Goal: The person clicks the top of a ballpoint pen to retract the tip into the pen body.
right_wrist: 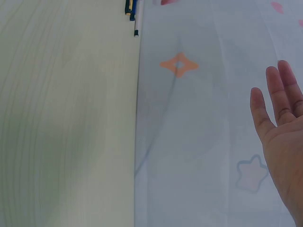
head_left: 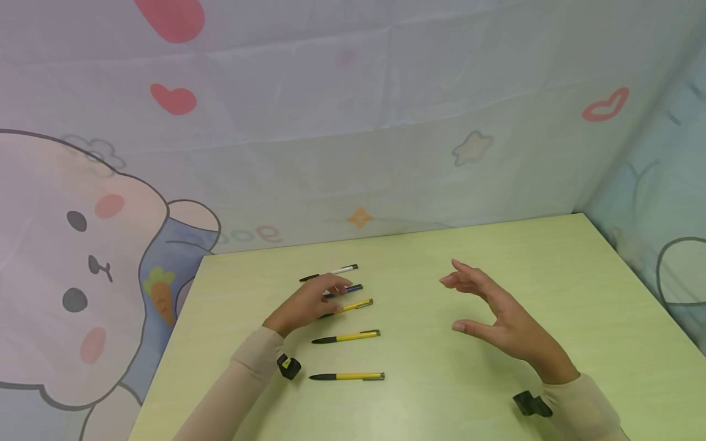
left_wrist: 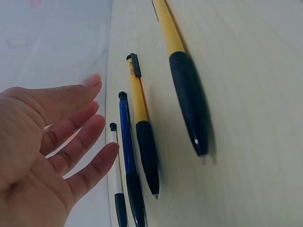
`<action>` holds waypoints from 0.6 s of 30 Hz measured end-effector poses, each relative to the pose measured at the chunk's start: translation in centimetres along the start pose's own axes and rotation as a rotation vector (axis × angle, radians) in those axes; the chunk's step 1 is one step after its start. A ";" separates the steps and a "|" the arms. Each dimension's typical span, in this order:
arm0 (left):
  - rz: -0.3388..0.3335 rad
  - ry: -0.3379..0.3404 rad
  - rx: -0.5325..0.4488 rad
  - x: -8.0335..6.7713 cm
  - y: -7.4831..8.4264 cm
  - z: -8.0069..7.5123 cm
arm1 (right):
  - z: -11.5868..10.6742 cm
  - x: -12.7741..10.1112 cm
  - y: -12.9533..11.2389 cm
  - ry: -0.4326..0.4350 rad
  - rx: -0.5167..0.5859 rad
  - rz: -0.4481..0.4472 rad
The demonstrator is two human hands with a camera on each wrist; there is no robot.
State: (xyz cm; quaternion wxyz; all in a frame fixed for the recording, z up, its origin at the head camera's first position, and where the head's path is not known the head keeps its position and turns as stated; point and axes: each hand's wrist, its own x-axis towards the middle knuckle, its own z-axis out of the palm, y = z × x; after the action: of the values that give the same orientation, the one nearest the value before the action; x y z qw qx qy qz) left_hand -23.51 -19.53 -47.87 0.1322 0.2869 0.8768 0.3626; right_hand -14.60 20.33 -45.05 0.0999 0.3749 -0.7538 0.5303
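My left hand (head_left: 310, 301) hovers over the far end of a column of pens, its fingers loosely bent with nothing between them. Under and beside it lie a white pen (head_left: 345, 269), a blue pen (head_left: 355, 288) and a yellow pen (head_left: 361, 304), each with a dark grip and partly covered by the hand in the head view. Nearer the front are a second yellow pen (head_left: 355, 336) and a third yellow pen (head_left: 358, 376). The left wrist view shows the thumb and fingers apart, beside the blue pen (left_wrist: 126, 137). My right hand (head_left: 504, 321) is raised at the right, thumb and fingers spread, holding nothing.
The pens lie on a pale wooden table (head_left: 425, 380). Behind it hangs a printed cloth (head_left: 309, 171) with hearts, a star and a cartoon bear, and another cloth (head_left: 662, 184) borders the right side. Each wrist carries a small black camera (head_left: 289, 367).
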 end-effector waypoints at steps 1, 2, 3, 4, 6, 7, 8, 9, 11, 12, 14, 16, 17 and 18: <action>-0.001 -0.001 0.005 0.0 0.0 0.1 | 0.0 0.0 0.0 0.000 0.000 -0.001; -0.006 -0.005 0.008 -0.1 0.0 0.2 | 0.0 0.0 0.0 0.000 0.000 -0.002; -0.006 -0.007 0.013 -0.1 0.0 0.2 | 0.1 0.0 0.0 0.000 0.001 0.000; -0.010 -0.009 0.016 -0.2 0.0 0.3 | 0.1 0.0 0.0 0.000 0.001 0.002; -0.011 -0.015 0.030 -0.2 0.1 0.5 | 0.1 0.0 0.0 0.001 0.001 0.008; -0.010 -0.017 0.043 -0.2 0.1 0.6 | 0.1 -0.1 0.0 0.000 -0.001 0.011; -0.002 -0.019 0.060 -0.2 0.2 0.7 | 0.1 -0.1 0.0 -0.001 0.000 0.015; 0.003 -0.022 0.078 -0.3 0.2 0.8 | 0.1 -0.1 0.0 -0.002 0.000 0.017; 0.021 -0.025 0.106 -0.3 0.3 1.0 | 0.1 -0.1 -0.1 -0.004 0.002 0.018; 0.028 -0.028 0.117 -0.4 0.4 1.0 | 0.1 -0.1 -0.1 -0.005 0.004 0.017; 0.042 -0.037 0.138 -0.4 0.4 1.1 | 0.0 -0.1 -0.1 -0.007 0.008 0.014; 0.046 -0.045 0.146 -0.4 0.4 1.2 | 0.0 -0.1 -0.1 -0.009 0.008 0.014; 0.044 -0.050 0.149 -0.4 0.4 1.2 | -0.1 -0.1 -0.1 -0.010 0.007 0.015; 0.049 -0.055 0.154 -0.4 0.5 1.3 | -0.1 -0.1 -0.1 -0.011 0.006 0.016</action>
State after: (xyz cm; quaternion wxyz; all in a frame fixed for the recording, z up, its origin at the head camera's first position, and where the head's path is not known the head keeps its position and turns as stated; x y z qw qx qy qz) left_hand -22.46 -18.81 -48.42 0.1248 0.3272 0.8909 0.2892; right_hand -14.45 20.44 -45.00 0.0903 0.3721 -0.7557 0.5313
